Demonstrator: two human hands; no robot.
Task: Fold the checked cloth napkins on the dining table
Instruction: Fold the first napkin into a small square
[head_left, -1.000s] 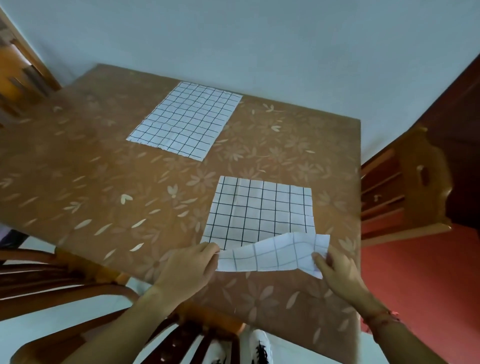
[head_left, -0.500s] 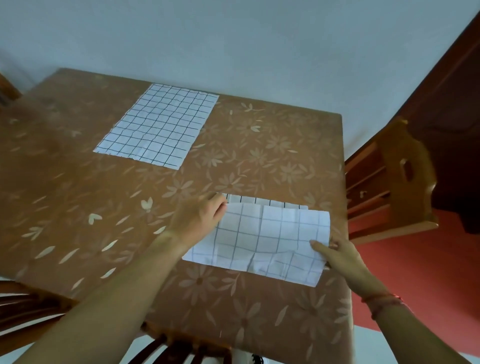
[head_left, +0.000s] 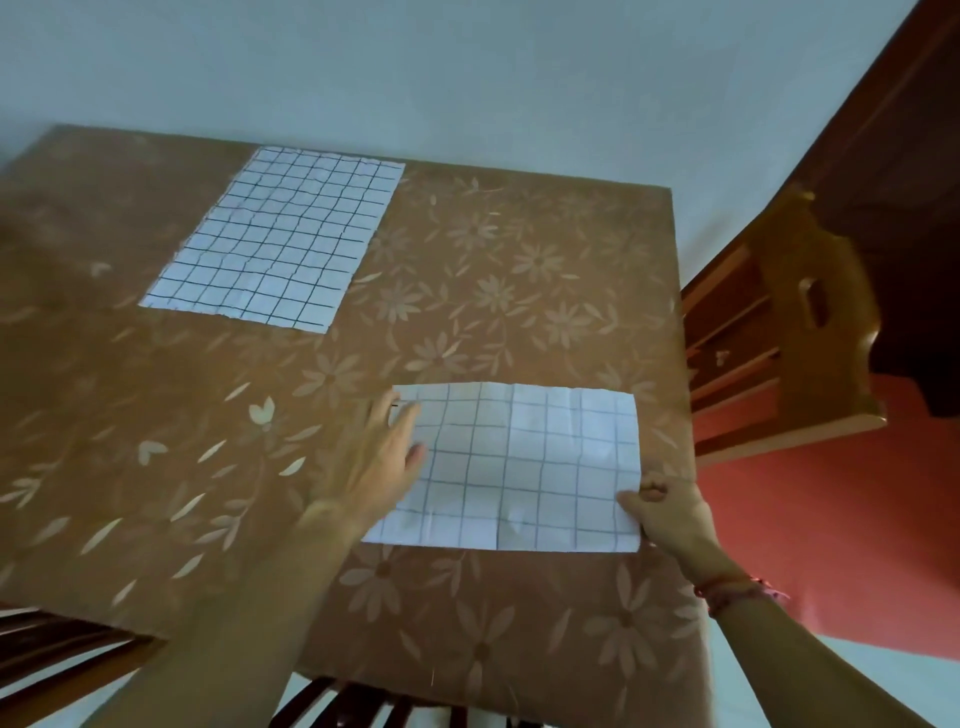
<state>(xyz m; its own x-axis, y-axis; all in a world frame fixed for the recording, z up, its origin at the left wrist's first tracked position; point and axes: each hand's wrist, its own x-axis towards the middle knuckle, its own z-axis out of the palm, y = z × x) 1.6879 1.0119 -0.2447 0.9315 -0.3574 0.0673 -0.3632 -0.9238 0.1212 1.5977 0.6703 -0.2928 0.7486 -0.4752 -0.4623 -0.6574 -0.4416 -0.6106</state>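
**Near napkin: hand positions at the fold**

The left hand (head_left: 376, 467) is lying flat on the left edge of the folded napkin (head_left: 519, 467). Its fingers (head_left: 402, 423) are straight and slightly spread, pressing the cloth onto the table (head_left: 467, 291); the hand is showing some blur. The right hand (head_left: 670, 512) is gripping the napkin's near right corner, thumb on top and the other fingers curled in beside the edge. A red bracelet (head_left: 737, 590) is sitting on that wrist.

The folded napkin is lying at the near right of the table, faint-lined side up and creased. The flat napkin (head_left: 280, 239) is lying spread at the far left, well apart from both hands. A wooden chair (head_left: 789, 322) is standing just beside the table's right edge.
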